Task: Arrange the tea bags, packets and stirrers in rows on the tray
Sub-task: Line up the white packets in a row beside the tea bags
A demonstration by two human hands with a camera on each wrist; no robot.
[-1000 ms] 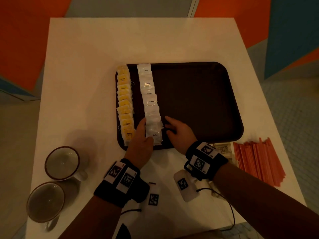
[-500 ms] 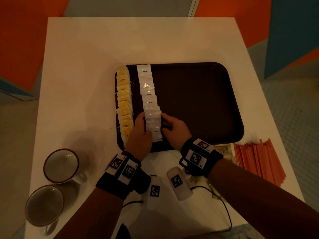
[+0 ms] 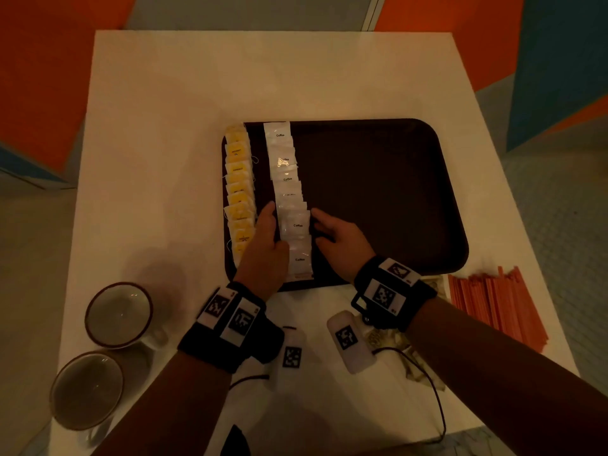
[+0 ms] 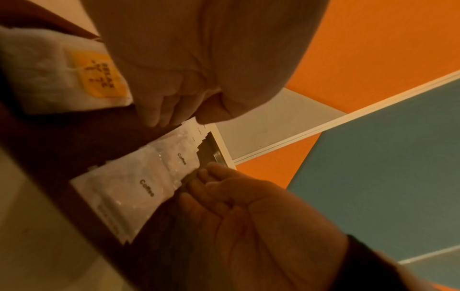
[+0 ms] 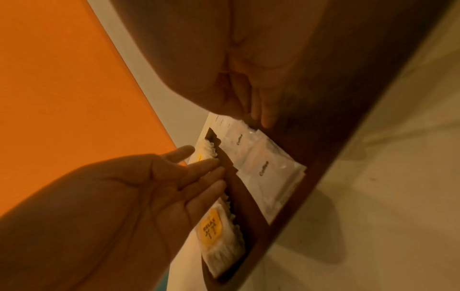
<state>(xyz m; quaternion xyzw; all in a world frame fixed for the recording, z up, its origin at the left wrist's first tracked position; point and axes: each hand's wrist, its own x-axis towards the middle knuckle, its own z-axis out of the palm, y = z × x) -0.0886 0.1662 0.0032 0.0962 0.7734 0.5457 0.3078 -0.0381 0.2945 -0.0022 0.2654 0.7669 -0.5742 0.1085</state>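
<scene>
On the dark brown tray (image 3: pixel 378 192) a row of yellow-tagged tea bags (image 3: pixel 238 192) runs along the left rim. A row of overlapping white coffee packets (image 3: pixel 289 192) lies just right of it. My left hand (image 3: pixel 268 225) lies flat along the left side of the coffee row, its straight fingers (image 5: pixel 199 171) touching the packets' edge. My right hand (image 3: pixel 329 228) rests against the row's right side, fingers (image 4: pixel 211 181) relaxed, holding nothing. The wrist views show the near coffee packets (image 4: pixel 139 185) between both hands and a tea bag (image 5: pixel 211 226). Orange stirrers (image 3: pixel 493 304) lie on the table right of the tray.
Two empty cups (image 3: pixel 118 314) (image 3: pixel 87 390) stand at the table's near left. Brownish packets (image 3: pixel 394 343) lie on the white table (image 3: pixel 164 126) under my right wrist. The tray's right two thirds are bare. Cables run near the front edge.
Both hands have slid away from me along the coffee row, from its near end to about its middle, staying on either side of it.
</scene>
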